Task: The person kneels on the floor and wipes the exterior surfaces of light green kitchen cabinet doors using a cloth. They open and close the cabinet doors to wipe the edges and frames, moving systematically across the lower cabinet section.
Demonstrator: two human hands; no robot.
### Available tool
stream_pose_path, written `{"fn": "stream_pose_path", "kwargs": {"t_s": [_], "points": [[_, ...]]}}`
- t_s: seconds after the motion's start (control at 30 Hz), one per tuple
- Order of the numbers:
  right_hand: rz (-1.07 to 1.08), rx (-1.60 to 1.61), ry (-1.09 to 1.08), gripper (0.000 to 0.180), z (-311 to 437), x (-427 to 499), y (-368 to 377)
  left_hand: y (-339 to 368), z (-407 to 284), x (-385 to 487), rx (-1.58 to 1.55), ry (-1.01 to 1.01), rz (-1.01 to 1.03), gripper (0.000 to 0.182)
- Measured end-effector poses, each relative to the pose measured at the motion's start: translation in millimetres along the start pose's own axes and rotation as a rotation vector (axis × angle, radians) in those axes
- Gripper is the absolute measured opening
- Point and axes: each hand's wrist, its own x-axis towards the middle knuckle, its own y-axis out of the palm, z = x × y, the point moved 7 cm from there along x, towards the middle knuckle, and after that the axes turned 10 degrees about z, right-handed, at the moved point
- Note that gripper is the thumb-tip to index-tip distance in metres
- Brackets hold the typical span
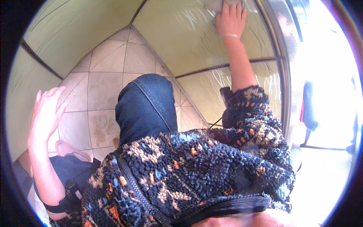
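Observation:
At the top of the view my right hand (231, 22) presses flat against an olive-green glossy panel (181, 37). Under its fingers lies a greyish cloth (214, 5), partly cut off by the picture's edge. Wet, whitish streaks run over this panel and the lower panel (198, 88). On the left, my left hand (48, 110) is raised with its fingers apart and holds nothing. It appears in front of another green panel (31, 105); whether it touches that panel I cannot tell.
A bent knee in blue jeans (147, 105) rises over the pale floor tiles (105, 85). Lower left are a pink shoe (73, 150) and a dark trouser leg (66, 170). A dark metal frame (283, 85) borders the panels at right, beside a glaring bright area.

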Motion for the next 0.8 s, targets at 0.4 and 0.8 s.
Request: {"fn": "stream_pose_path", "kwargs": {"t_s": [0.4,0.8], "points": [[-0.031,0.122,0.269,0.048,-85.2,-141.8,6.3,-14.9,-20.4,-2.8,-0.009,-0.031,0.156,0.042],[-0.437,0.185,0.125,0.046,-127.3,-26.9,-86.7,-61.2,-60.3,-21.2,-0.001,-0.009,0.213,0.045]]}}
